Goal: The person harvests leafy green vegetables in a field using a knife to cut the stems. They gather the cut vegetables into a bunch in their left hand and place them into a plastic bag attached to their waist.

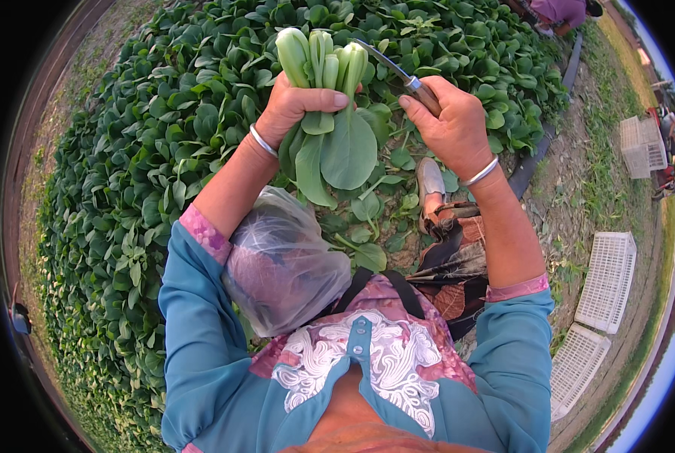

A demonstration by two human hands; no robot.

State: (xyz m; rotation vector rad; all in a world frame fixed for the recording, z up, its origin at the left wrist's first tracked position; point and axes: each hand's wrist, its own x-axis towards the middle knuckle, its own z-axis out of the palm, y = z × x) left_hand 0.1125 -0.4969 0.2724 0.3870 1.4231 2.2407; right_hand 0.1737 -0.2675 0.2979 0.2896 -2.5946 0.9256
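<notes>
My left hand (pixel 301 106) is closed around a bunch of bok choy (pixel 349 147). Its pale stem ends point up and away from me, and the broad green leaves hang down below my fist. In my right hand (pixel 452 121) is a small knife (pixel 422 92) with a wooden handle and a thin curved blade. The blade's tip reaches left, close to the stem ends of the bunch; whether it touches them I cannot tell. Loose leaves (pixel 367 208) lie on the soil below the bunch. A clear plastic bag (pixel 284 260) covers my left knee.
Dense rows of growing bok choy (pixel 126 196) spread ahead and to the left. White plastic crates (pixel 607 279) stand on the ground to the right, with more crates (pixel 643 143) farther off. A dark hose (pixel 530 162) runs along the bed's right edge. Another person (pixel 560 13) crouches at the far right.
</notes>
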